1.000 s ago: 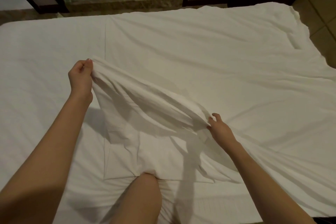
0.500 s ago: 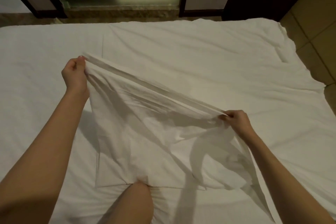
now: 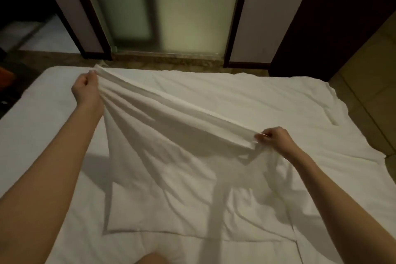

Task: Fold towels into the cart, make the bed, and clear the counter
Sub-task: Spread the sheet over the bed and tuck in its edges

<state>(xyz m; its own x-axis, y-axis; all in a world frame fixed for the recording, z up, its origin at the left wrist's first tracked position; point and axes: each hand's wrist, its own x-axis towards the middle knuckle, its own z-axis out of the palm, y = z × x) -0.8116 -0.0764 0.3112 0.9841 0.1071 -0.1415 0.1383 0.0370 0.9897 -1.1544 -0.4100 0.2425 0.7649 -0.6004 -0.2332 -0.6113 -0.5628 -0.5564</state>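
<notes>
A white bed (image 3: 246, 96) fills most of the view, its cover wrinkled. A white sheet (image 3: 171, 156) lies on it, with its far edge lifted off the bed and stretched taut between my hands. My left hand (image 3: 85, 90) pinches the raised corner at the upper left, near the bed's far edge. My right hand (image 3: 273, 137) grips the other end of the lifted edge at the middle right. The sheet's near part rests flat on the bed. My knee (image 3: 150, 258) shows at the bottom edge.
Beyond the bed's far edge stands a frosted glass panel (image 3: 171, 6) in dark frames. A dark wooden wall (image 3: 332, 17) rises at the right, with tiled floor (image 3: 368, 83) beside the bed. Dark floor lies at the far left.
Both hands have lifted the sheet's edge higher and drawn it apart, the left hand toward the bed's far edge, the right hand outward to the right. The view has tilted up.
</notes>
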